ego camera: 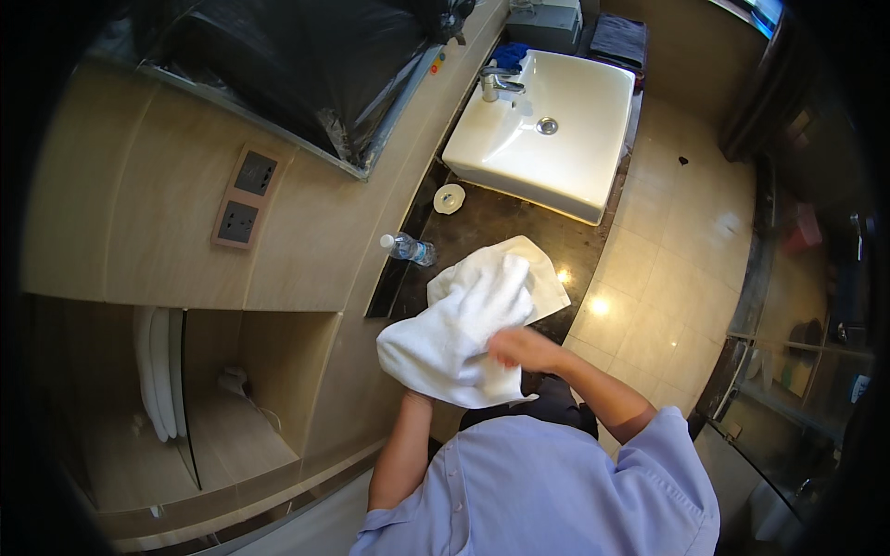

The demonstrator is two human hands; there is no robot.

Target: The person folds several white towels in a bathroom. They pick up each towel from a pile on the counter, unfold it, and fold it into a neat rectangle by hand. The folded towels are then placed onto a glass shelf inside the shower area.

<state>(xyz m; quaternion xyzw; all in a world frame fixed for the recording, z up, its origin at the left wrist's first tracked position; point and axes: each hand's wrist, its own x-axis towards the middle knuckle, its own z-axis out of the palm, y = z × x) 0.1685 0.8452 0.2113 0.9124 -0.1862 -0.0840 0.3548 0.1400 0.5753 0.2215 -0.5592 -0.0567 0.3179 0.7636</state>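
Note:
A white towel (pixel 462 333) lies bunched over my left hand, which it covers; only the wrist (pixel 417 399) shows below its edge. My right hand (pixel 521 349), slightly blurred, is at the towel's right side, and its fingertips are partly lost against the cloth. Beyond it, a cream-coloured cloth (pixel 553 285) rests on the dark stone counter (pixel 514 215), partly under the towel. To the left stands a clear plastic bottle (pixel 410 249) with a white cap. A small white dish (pixel 449 199) sits between the bottle and the washbasin.
A white rectangular washbasin (pixel 570 160) with a chrome tap (pixel 495 85) is on the counter ahead. A blue cloth (pixel 510 55) lies behind the tap. Folded grey towels (pixel 618 40) are at the far end. Wall sockets (pixel 245 197) and an open cubby (pixel 278 389) are at left.

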